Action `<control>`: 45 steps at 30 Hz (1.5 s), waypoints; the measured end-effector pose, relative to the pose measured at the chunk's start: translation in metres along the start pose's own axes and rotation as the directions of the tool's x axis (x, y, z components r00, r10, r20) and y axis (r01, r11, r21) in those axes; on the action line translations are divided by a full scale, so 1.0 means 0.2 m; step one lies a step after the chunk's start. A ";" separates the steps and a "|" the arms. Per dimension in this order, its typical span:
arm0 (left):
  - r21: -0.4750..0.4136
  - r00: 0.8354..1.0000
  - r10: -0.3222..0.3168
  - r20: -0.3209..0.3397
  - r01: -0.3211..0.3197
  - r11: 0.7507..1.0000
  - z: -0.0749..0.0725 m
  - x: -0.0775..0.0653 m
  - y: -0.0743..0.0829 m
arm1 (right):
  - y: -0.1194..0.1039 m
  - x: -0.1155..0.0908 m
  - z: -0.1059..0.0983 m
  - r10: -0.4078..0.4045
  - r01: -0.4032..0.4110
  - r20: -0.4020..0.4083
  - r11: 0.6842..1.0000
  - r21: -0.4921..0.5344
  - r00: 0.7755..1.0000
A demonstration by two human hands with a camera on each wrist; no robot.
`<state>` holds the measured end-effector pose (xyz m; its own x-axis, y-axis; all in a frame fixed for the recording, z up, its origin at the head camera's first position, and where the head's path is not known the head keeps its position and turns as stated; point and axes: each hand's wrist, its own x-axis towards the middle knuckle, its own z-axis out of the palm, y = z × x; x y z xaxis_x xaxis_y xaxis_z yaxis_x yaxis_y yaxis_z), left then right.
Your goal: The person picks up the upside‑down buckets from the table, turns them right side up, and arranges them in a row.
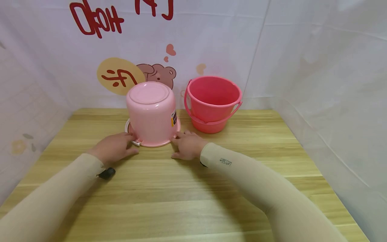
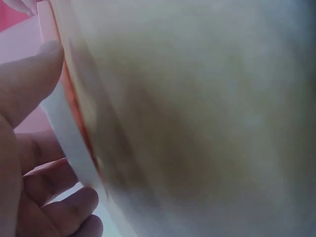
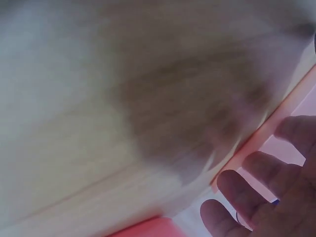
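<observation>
An upside-down light pink bucket stands on the wooden table, its base facing up and its rim down. At its left front, the left hand has its fingers at the rim and the white handle. The left thumb overlaps the rim in the left wrist view, with the fingers loosely bent beside the white handle. On the right, the right hand has its fingertips at the rim and its thumb spread toward the front. Loosely extended right fingers show beside the bucket in the right wrist view.
A darker pink-red bucket stands upright to the right of the light pink one, its handle hanging across its front. White printed cloth rises behind the table and along both sides.
</observation>
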<state>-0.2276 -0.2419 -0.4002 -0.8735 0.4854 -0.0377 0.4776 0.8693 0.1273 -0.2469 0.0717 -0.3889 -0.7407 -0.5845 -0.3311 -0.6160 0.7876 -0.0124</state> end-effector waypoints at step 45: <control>0.011 0.999 0.025 0.039 -0.026 1.000 -0.04 0.01 0.03 | -0.02 0.02 0.00 0.036 -0.036 0.037 0.999 -0.013 0.999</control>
<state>-0.2282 -0.2367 -0.3921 -0.8568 0.5106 -0.0728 0.5011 0.8575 0.1169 -0.2469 0.0666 -0.3904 -0.7522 -0.5480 -0.3658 -0.5926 0.8054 0.0121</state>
